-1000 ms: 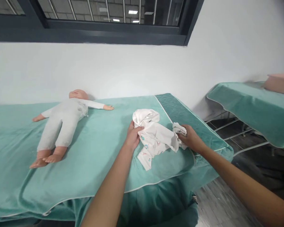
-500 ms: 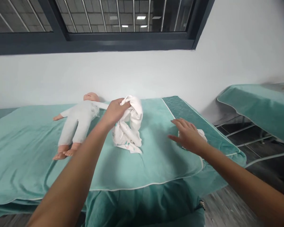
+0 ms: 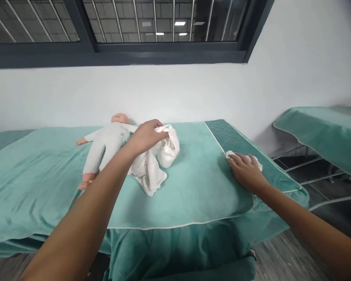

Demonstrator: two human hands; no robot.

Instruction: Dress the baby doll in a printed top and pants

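My left hand (image 3: 152, 134) is closed on a bunched white cloth with a small coloured print (image 3: 149, 173), lifting its upper part while the lower end hangs onto the bed. Whether it is a garment I cannot tell. Over at the right, my right hand (image 3: 248, 171) has its fingers curled over a small crumpled white cloth (image 3: 231, 153) lying near the bed's white-piped seam; the palm side is hidden. A baby doll (image 3: 112, 136) in a pale long-sleeved suit lies on its back behind my left forearm, bare feet toward me. Part of its legs is covered by the arm.
The bed (image 3: 190, 199) has a green velvety cover with white piping and stands against a white wall (image 3: 175, 93). Above is a dark-framed window (image 3: 169, 58) with bars. To the right stands another green-covered bed (image 3: 324, 128) with metal rails (image 3: 333, 201) beneath.
My right hand has moved down onto the small white cloth and its fingers have closed over it. The printed cloth has shifted, its lower end swinging left. The view has turned slightly left.
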